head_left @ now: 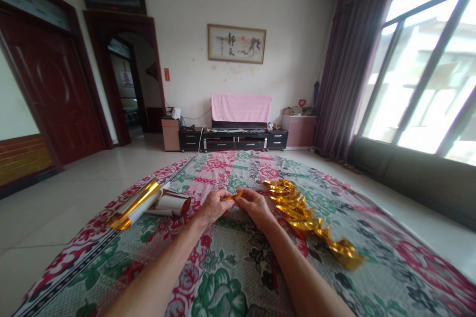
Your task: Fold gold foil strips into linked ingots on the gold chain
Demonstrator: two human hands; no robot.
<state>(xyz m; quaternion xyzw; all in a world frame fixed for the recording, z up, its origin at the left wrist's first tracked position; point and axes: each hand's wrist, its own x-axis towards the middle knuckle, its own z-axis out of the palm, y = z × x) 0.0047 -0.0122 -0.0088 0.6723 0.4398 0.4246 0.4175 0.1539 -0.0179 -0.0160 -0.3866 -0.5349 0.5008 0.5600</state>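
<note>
A small piece of gold foil paper (234,196) is pinched between both hands over the middle of the cloth. My left hand (215,206) has its fingers closed on the left end of the piece. At the other end, the thumb and fingers of my right hand (256,205) grip it. Several folded gold foil shapes (302,211) lie in a row to the right of my hands. To the left, curled gold and white sheets (139,205) rest beside a second roll (173,203) with a gold inside.
A flowered cloth (219,257) covers the surface under my hands. Beyond it stand a low black cabinet (234,142) and a screen draped with a pink cloth (241,108). Purple curtains (345,59) hang by the window at right.
</note>
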